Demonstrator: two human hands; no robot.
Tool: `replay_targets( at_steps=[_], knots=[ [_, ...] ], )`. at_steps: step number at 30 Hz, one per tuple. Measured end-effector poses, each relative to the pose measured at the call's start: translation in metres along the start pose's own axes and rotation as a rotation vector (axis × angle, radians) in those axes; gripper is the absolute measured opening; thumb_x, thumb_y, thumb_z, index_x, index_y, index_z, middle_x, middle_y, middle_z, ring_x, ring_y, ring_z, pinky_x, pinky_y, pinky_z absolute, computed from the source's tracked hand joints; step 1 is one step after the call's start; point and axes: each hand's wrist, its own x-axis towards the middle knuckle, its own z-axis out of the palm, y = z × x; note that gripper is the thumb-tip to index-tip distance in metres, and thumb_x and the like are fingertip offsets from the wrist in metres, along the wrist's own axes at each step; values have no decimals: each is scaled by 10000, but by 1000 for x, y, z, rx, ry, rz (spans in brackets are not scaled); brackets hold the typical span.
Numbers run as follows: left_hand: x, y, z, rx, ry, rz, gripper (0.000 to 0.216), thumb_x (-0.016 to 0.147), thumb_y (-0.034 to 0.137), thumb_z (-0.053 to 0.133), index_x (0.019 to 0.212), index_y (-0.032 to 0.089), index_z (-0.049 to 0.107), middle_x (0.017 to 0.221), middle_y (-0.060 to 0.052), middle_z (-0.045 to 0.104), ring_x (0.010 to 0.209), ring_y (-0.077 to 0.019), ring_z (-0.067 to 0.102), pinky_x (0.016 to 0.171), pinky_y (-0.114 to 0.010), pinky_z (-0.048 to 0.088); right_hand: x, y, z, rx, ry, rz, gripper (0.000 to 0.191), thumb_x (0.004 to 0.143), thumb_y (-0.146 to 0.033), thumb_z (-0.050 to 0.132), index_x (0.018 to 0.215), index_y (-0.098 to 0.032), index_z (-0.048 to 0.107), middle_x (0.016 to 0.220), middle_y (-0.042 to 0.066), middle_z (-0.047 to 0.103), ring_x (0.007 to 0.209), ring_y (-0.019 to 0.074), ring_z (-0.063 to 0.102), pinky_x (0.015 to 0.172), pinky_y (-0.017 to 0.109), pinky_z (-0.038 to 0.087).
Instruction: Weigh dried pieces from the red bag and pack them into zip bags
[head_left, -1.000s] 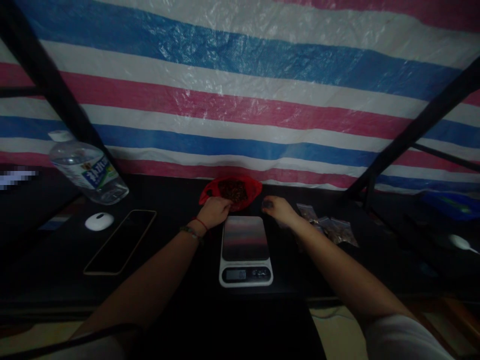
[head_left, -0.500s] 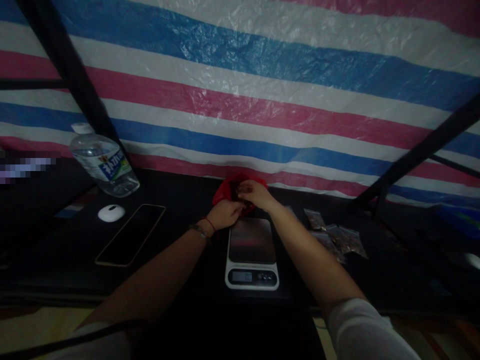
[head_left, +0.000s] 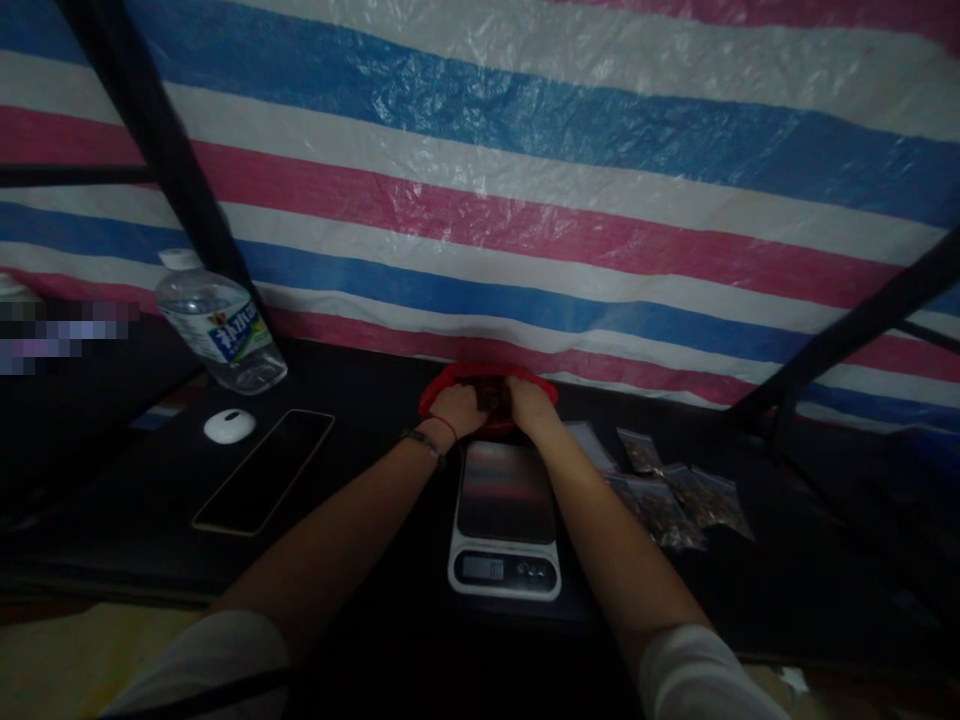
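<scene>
At the back of the black table, a red plastic bag (head_left: pixel 486 372) lies spread wide, with dark brown loose bits (head_left: pixel 493 398) inside. My left hand (head_left: pixel 459 407) is curled over the bag's left side, its fingertips hidden inside. Opposite it, my right hand (head_left: pixel 531 402) grips the right side, fingers also mostly hidden. Just in front of the bag stands a white kitchen scale (head_left: pixel 505 500) with nothing on its plate and a display that seems to show zero. To the right of my right forearm lie several small zip bags (head_left: pixel 664 510) filled with brownish bits.
A clear bottle (head_left: pixel 221 325), a white computer mouse (head_left: pixel 229 427) and a phone (head_left: pixel 264 472) are on the left. A flat clear bag (head_left: pixel 591 445) lies right of the scale. Striped sheeting (head_left: pixel 480 240) hangs behind, with slanted black frame bars (head_left: pixel 169 150) at both sides.
My hands have moved apart, from close together over the contents to opposite sides of the red bag. Its mouth is now wider. The view has shifted slightly.
</scene>
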Motion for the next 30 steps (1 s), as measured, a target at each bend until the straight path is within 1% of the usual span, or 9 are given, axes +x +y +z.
replay_targets(
  at_steps=[2, 5, 9, 13, 17, 21, 25, 30],
  knots=[
    [1, -1, 2, -8, -41, -9, 357, 778, 399, 552, 860, 82, 694, 823, -197, 689, 775, -303, 672, 697, -359, 507, -1, -2, -1, -13, -11, -37, 308, 871, -79, 404, 1110, -121, 593, 1067, 165, 656, 984, 230, 619, 838, 314, 446],
    [0, -4, 6, -44, -16, 33, 382, 797, 450, 543, 893, 112, 692, 896, -164, 694, 826, -261, 667, 757, -324, 499, -1, -4, -4, -7, -34, -98, 274, 871, -112, 434, 1053, -141, 638, 1116, 145, 627, 1008, 218, 601, 869, 292, 433],
    [-1, -11, 12, -124, 11, 138, 331, 823, 414, 544, 893, 127, 692, 937, -144, 690, 841, -223, 653, 794, -296, 485, -2, -6, -7, 49, -73, -157, 253, 869, -145, 458, 981, -154, 685, 1056, 120, 654, 969, 199, 603, 856, 262, 428],
    [-3, -18, 13, -200, 43, 210, 264, 830, 357, 561, 922, 146, 691, 950, -116, 690, 851, -210, 643, 792, -290, 484, 1, -4, -6, 159, -114, -203, 221, 823, -115, 510, 902, -163, 711, 974, 95, 699, 926, 188, 616, 823, 247, 429],
    [-5, -23, 13, -250, 71, 229, 234, 815, 308, 598, 967, 156, 689, 977, -98, 689, 903, -218, 632, 835, -306, 480, 2, -2, 0, 291, -112, -213, 203, 777, -109, 560, 898, -171, 712, 928, 76, 718, 852, 181, 636, 755, 250, 446],
    [-4, -28, 15, -321, 92, 263, 267, 811, 275, 609, 1042, 158, 675, 1045, -94, 681, 967, -224, 624, 888, -330, 475, 3, 2, 9, 412, -77, -187, 237, 725, -108, 615, 932, -188, 697, 918, 49, 719, 827, 173, 638, 734, 254, 461],
    [-3, -31, 16, -450, 142, 261, 342, 831, 235, 585, 1162, 159, 621, 1140, -85, 660, 1043, -205, 608, 957, -329, 455, 7, 7, 22, 531, -22, -165, 325, 656, -48, 635, 939, -199, 684, 926, 30, 713, 838, 174, 642, 747, 261, 482],
    [-4, -27, 16, -559, 170, 252, 422, 851, 254, 573, 1262, 161, 554, 1204, -78, 636, 1082, -187, 599, 994, -315, 440, 10, 8, 34, 717, -35, -166, 358, 654, -70, 644, 981, -214, 667, 945, 21, 711, 858, 174, 653, 784, 277, 499]
  ],
)
